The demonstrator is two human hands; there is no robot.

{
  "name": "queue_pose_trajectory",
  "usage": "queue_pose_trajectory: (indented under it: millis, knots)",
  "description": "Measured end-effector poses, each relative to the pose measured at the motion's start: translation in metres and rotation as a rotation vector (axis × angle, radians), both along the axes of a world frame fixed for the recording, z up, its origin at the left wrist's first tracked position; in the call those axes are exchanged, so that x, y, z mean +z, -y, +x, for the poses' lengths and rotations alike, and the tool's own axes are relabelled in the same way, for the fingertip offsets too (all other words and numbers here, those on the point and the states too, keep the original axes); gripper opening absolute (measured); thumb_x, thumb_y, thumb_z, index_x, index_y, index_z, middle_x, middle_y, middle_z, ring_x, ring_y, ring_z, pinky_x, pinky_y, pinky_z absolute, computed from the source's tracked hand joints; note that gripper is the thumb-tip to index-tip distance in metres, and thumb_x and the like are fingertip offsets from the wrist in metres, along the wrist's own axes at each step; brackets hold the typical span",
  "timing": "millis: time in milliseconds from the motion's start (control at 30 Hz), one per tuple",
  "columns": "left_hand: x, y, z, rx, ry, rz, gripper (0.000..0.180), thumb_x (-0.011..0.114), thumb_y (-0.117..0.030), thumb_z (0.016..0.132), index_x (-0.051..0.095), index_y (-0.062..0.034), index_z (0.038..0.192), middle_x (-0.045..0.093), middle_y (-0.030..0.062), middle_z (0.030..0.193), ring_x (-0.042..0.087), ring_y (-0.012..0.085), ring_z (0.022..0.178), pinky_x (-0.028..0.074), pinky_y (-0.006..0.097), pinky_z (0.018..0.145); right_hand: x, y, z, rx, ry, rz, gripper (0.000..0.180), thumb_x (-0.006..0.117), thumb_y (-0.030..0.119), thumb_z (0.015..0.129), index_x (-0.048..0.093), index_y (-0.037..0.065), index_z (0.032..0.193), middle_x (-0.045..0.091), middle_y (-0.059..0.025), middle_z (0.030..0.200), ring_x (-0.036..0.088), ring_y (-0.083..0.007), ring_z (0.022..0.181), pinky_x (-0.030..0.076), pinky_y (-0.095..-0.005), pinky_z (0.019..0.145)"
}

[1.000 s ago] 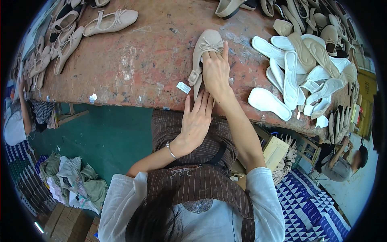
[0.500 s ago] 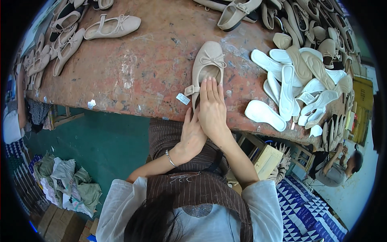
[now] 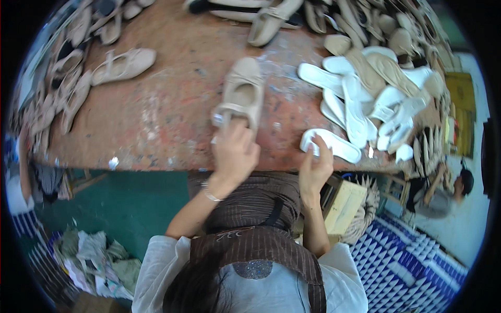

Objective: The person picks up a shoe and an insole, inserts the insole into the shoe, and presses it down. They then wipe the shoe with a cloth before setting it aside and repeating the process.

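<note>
A beige ballet-style shoe with a bow and a strap lies toe away from me on the worn table, slightly blurred. My left hand is closed at its heel end, fingers curled around the strap and opening. The hand hides the heel. A small pale label shows beside the strap. To the right, my right hand is at the left end of a white insole near the table edge. Its thumb and forefinger are apart over the insole's end; a grip on it is not visible.
Right of the hands is a pile of white and tan insoles. Many beige shoes lie behind it, and more stand at the left, including a single strapped shoe. A person sits at the far right. Cloth scraps lie on the floor at left.
My right hand has left the shoe's inside and moved right to the white insole. My left hand has moved up onto the shoe's heel end. The whole view has shifted slightly.
</note>
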State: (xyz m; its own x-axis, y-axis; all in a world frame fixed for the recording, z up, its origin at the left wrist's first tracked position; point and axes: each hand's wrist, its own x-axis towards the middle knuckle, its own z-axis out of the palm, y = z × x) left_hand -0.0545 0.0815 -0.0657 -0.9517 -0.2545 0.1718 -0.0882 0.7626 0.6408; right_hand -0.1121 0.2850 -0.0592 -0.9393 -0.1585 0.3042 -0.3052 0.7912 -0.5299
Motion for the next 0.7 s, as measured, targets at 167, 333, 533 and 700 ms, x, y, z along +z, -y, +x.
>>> queue_pose_trajectory:
  millis: [167,333,533,700]
  knots:
    - [0.056,0.139,0.012,0.461,-0.188,-0.016,0.017,0.061,-0.005,0.082,0.06,0.0029,0.097,0.06,0.0132,0.1,0.058,0.0238,0.095,0.046,0.035,0.083,-0.023,-0.085,-0.003,-0.637,0.166,0.179,0.063,0.062,0.041,0.096,0.049,-0.006,0.135,0.059,-0.0232,0.113,0.058,-0.0392,0.105,0.045,-0.0479,0.09]
    - [0.084,0.282,-0.047,0.849,-0.206,-1.011,0.046,0.073,-0.034,0.086,0.061,-0.0035,0.118,0.065,0.0193,0.111,0.061,0.0406,0.105,0.047,0.048,0.089,-0.063,-0.072,-0.014,-0.692,0.289,0.245,0.113,0.06,0.066,0.088,0.013,-0.015,0.151,0.016,-0.0368,0.157,0.016,-0.0551,0.144,0.017,-0.0569,0.118]
    - [0.042,0.185,-0.231,-0.111,-0.279,-0.379,0.043,0.073,-0.016,0.081,0.062,-0.0015,0.12,0.057,0.0201,0.129,0.053,0.0366,0.125,0.043,0.045,0.104,-0.052,-0.065,-0.002,-0.548,0.203,-0.179,0.107,0.075,0.044,0.085,0.012,-0.005,0.155,0.031,-0.0291,0.154,0.012,-0.0428,0.151,-0.005,-0.0603,0.119]
    - [0.032,0.163,-0.303,-0.175,0.16,-0.624,0.044,0.08,-0.02,0.074,0.063,-0.0042,0.112,0.058,0.0138,0.132,0.053,0.0299,0.124,0.043,0.049,0.1,-0.04,-0.046,0.008,-0.512,0.289,-0.795,0.067,0.065,-0.009,0.082,0.038,-0.005,0.144,0.06,-0.0135,0.12,0.06,-0.0205,0.108,0.047,-0.0339,0.095]
